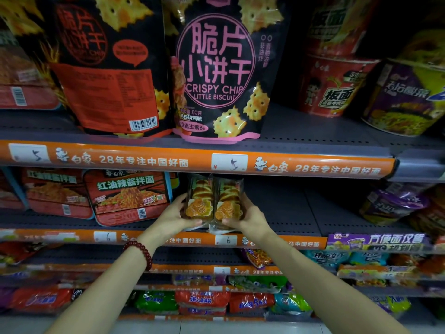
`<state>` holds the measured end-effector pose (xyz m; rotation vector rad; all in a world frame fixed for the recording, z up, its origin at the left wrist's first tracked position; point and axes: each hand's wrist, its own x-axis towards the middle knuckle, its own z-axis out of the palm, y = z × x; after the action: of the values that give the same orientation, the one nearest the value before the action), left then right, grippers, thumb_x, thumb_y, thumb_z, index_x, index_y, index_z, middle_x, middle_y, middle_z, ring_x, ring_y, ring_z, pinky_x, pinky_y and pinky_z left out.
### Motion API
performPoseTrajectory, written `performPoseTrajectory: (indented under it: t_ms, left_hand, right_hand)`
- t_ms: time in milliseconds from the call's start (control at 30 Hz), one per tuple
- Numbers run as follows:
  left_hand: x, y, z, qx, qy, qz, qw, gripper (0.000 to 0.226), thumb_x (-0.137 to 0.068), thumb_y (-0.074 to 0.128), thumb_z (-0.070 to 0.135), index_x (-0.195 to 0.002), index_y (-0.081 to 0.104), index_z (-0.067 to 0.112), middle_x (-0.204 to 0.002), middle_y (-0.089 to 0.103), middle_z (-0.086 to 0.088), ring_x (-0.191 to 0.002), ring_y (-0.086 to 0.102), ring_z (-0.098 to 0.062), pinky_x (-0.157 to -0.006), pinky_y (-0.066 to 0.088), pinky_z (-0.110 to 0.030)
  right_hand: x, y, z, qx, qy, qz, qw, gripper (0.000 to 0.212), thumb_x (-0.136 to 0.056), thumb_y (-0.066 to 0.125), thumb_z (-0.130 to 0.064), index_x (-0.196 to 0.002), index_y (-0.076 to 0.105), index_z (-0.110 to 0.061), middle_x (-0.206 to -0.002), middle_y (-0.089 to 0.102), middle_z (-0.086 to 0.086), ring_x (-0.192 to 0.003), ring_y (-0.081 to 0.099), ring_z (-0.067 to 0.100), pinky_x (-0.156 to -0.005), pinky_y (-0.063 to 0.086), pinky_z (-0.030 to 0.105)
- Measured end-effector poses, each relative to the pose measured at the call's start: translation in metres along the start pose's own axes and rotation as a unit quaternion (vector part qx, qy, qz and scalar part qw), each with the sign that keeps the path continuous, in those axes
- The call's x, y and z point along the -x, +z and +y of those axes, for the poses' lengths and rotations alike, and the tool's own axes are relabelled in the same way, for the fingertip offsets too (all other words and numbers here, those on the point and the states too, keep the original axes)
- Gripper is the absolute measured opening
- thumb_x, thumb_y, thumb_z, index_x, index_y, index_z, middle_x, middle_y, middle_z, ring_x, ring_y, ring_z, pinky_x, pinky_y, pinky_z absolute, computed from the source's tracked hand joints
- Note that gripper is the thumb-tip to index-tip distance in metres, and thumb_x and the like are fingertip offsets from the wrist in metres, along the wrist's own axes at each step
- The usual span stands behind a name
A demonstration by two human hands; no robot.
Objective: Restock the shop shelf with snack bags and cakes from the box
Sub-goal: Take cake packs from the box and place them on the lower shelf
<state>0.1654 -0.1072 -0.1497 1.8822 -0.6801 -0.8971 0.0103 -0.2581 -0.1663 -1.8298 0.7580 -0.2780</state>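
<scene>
Both hands (left hand (174, 216), right hand (250, 219)) hold cake packs (214, 201).

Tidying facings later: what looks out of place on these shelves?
The left crisp biscuit bag on the top shelf stands back side out, barcode showing, beside the front-facing pink-lettered bag. On the shelf below, a red noodle tray leans askew.

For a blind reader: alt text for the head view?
Both hands, left and right, hold two clear-wrapped cake packs side by side on a grey shop shelf, beside red noodle trays; black biscuit bags stand above.
</scene>
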Motion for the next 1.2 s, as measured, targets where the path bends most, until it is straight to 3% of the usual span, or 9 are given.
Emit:
performPoseTrajectory:
  t_ms: [67,200,467,600,767,967,1067,1200]
  left_hand:
    - [0.001,0.0,0.0,-0.002,0.0,-0.001,1.0,0.098,-0.072,0.079,0.008,-0.149,0.02,0.021,-0.145,0.038,-0.001,-0.133,0.04,-0.018,-0.112,0.034,-0.041]
    - [0.005,0.003,0.001,-0.044,0.012,0.004,0.999,0.088,-0.075,0.078,0.011,-0.146,0.027,0.019,-0.126,0.048,0.007,-0.12,0.046,-0.011,-0.104,0.037,-0.028]
    - [0.015,0.007,0.015,-0.198,0.038,0.047,0.978,0.074,-0.078,0.075,0.023,-0.14,0.037,0.008,-0.136,0.053,-0.01,-0.125,0.049,-0.025,-0.09,0.035,-0.019]
    - [0.019,0.008,0.015,-0.28,0.055,0.098,0.953,0.059,-0.077,0.075,0.034,-0.127,0.053,0.01,-0.123,0.059,-0.011,-0.111,0.058,-0.027,-0.091,0.049,-0.03]
    - [0.032,0.025,0.037,-0.36,0.114,0.159,0.912,0.044,-0.086,0.066,0.026,-0.125,0.058,0.007,-0.128,0.048,-0.014,-0.109,0.058,-0.029,-0.091,0.046,-0.031]
    - [0.038,0.093,0.072,-0.352,0.181,0.104,0.912,0.028,-0.083,0.067,0.025,-0.108,0.067,0.016,-0.112,0.066,-0.008,-0.102,0.061,-0.024,-0.086,0.05,-0.031]
    - [0.044,0.149,0.086,-0.376,0.21,0.041,0.902,0.029,-0.085,0.066,0.025,-0.112,0.065,0.014,-0.111,0.064,-0.007,-0.103,0.061,-0.022,-0.089,0.05,-0.034]
    - [0.056,0.231,0.1,-0.393,0.24,-0.026,0.887,0.024,-0.085,0.064,0.026,-0.107,0.066,0.015,-0.109,0.061,-0.01,-0.104,0.057,-0.026,-0.085,0.046,-0.033]
  right_hand:
    - [0.001,0.001,0.0,0.006,-0.002,0.0,1.0,0.088,-0.071,0.081,-0.028,-0.144,0.031,-0.028,-0.122,0.064,-0.004,-0.112,0.061,0.015,-0.1,0.048,0.032]
    - [0.004,0.0,-0.002,0.022,0.003,0.001,1.0,0.091,-0.069,0.082,-0.032,-0.144,0.032,-0.028,-0.124,0.063,-0.004,-0.114,0.06,0.015,-0.102,0.047,0.036]
    - [0.014,0.0,-0.011,0.046,0.015,0.041,0.998,0.084,-0.069,0.082,-0.033,-0.14,0.038,-0.025,-0.122,0.065,-0.001,-0.113,0.061,0.019,-0.1,0.048,0.034]
    - [0.025,-0.004,-0.015,0.067,0.013,0.053,0.996,0.066,-0.075,0.078,-0.032,-0.133,0.047,-0.018,-0.12,0.064,0.001,-0.111,0.06,0.017,-0.094,0.047,0.025]
    - [0.046,-0.024,-0.015,0.127,-0.002,0.087,0.988,0.045,-0.082,0.072,-0.024,-0.122,0.061,-0.006,-0.117,0.067,0.009,-0.106,0.062,0.019,-0.091,0.048,0.024]
    - [0.094,-0.072,0.015,0.139,0.006,0.125,0.982,0.037,-0.084,0.071,-0.021,-0.117,0.064,-0.006,-0.114,0.067,0.01,-0.105,0.064,0.02,-0.09,0.05,0.025]
    - [0.128,-0.108,0.042,0.151,0.035,0.152,0.976,0.036,-0.083,0.071,-0.023,-0.114,0.066,-0.005,-0.112,0.069,0.011,-0.105,0.064,0.022,-0.091,0.051,0.031]
    - [0.182,-0.159,0.089,0.133,0.114,0.187,0.967,0.035,-0.085,0.069,-0.02,-0.115,0.065,-0.004,-0.109,0.069,0.01,-0.105,0.064,0.022,-0.089,0.049,0.027]
